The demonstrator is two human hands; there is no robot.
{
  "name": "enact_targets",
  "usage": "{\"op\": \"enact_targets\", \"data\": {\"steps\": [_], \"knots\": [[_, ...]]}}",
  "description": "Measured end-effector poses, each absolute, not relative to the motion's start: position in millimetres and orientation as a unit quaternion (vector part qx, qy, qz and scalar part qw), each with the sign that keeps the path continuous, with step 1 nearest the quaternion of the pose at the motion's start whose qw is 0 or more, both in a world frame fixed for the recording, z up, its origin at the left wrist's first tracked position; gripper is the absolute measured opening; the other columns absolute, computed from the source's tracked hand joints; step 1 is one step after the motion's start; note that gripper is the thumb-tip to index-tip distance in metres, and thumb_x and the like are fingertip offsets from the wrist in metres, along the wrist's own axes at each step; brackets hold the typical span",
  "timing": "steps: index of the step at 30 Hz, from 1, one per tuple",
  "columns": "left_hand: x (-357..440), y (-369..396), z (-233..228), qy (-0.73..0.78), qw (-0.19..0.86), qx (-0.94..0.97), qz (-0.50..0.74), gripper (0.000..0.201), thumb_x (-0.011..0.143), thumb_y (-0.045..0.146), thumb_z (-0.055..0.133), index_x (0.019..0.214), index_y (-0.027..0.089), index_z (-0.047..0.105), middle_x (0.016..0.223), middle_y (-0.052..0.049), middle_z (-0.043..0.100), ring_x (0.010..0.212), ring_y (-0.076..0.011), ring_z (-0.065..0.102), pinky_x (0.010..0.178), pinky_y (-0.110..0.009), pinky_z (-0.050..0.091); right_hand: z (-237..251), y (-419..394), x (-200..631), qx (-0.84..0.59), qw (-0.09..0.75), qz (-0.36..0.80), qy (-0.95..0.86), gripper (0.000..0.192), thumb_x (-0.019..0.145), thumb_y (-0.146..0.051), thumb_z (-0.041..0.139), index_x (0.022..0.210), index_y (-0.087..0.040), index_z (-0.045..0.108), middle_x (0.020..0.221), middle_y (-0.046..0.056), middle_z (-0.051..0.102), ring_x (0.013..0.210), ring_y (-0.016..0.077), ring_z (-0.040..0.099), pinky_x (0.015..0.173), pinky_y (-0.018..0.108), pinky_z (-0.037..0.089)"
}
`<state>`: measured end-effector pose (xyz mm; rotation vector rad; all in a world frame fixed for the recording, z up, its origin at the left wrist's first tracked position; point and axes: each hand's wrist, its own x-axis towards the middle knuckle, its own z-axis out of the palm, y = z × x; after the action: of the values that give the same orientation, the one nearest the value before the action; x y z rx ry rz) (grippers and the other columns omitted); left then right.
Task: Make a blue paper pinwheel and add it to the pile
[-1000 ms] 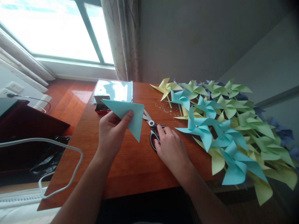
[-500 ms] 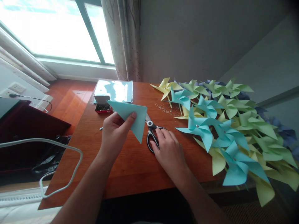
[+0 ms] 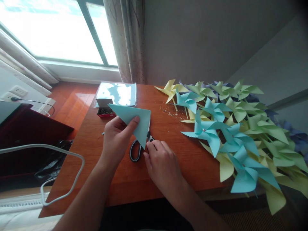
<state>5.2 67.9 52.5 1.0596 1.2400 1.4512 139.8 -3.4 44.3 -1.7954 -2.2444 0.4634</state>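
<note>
Between the thumb and fingers of my left hand (image 3: 118, 136) is a sheet of light-blue paper (image 3: 137, 123), folded into a triangle and held above the table. My right hand (image 3: 161, 160) is closed on a handle of the black-and-grey scissors (image 3: 135, 152), low over the tabletop. One handle loop stands apart to the left, so the handles are spread. The paper hides part of the scissors, including most of the blades. My right fingers are just below the paper's lower tip.
Many paper pinwheels (image 3: 203, 130) in blue, green, yellow and purple cover the right of the wooden table (image 3: 134, 189). A small red box (image 3: 106, 111) and a stack of sheets in clear wrap (image 3: 117, 91) lie at the back left. A white cable (image 3: 83, 163) loops at the left edge.
My right hand has moved left with the scissors, and their handles have spread apart. The blades have gone behind the paper. My left hand and the folded paper have barely shifted.
</note>
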Motion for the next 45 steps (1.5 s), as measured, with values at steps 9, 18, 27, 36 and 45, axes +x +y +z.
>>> {"op": "enact_targets", "data": {"steps": [9,18,27,36,45], "knots": [[7.4,68.0,53.6,0.519,0.448,0.422,0.592,0.013,0.075,0.031,0.081,0.079,0.020,0.074,0.076,-0.001,0.072,0.068,-0.0176,0.065,0.059,-0.026,0.053,31.2,0.8,138.3,-0.588,0.156,0.153,-0.779,0.011,0.092,-0.017,0.059,0.102,-0.019,0.061,0.108,0.010,0.064,0.098,0.0265,0.057,0.085,0.040,0.053],[4.9,67.7,50.8,0.525,0.471,0.394,0.590,0.019,0.073,0.033,0.083,0.078,0.018,0.072,0.066,0.002,0.066,0.053,-0.0109,0.054,0.047,-0.021,0.043,25.4,9.3,112.9,-0.512,0.198,0.172,-0.818,0.017,0.096,-0.021,0.056,0.112,-0.019,0.061,0.107,0.009,0.065,0.095,0.0260,0.057,0.084,0.038,0.054],[6.7,65.2,51.9,0.514,0.497,0.391,0.579,0.021,0.073,0.033,0.084,0.082,0.017,0.074,0.076,-0.001,0.072,0.061,-0.0134,0.061,0.059,-0.024,0.051,12.8,5.2,176.6,-0.612,0.235,0.086,-0.751,0.034,0.099,-0.019,0.049,0.127,-0.005,0.061,0.135,0.021,0.060,0.123,0.0323,0.053,0.107,0.048,0.046],[10.1,64.3,53.4,0.509,0.493,0.415,0.570,0.020,0.073,0.033,0.084,0.079,0.016,0.074,0.076,0.000,0.072,0.064,-0.0133,0.060,0.061,-0.024,0.050,3.1,9.6,192.3,-0.624,0.167,0.028,-0.763,0.047,0.100,-0.034,0.051,0.134,-0.002,0.060,0.138,0.019,0.063,0.121,0.0357,0.054,0.107,0.051,0.045],[15.2,61.5,56.3,0.507,0.521,0.432,0.534,0.021,0.074,0.033,0.083,0.073,0.016,0.070,0.066,0.002,0.065,0.056,-0.0106,0.052,0.054,-0.022,0.043,12.9,86.4,206.9,-0.654,0.201,0.006,-0.730,0.034,0.094,-0.006,0.047,0.124,-0.006,0.064,0.123,0.018,0.069,0.111,0.0303,0.062,0.095,0.041,0.050]]}}
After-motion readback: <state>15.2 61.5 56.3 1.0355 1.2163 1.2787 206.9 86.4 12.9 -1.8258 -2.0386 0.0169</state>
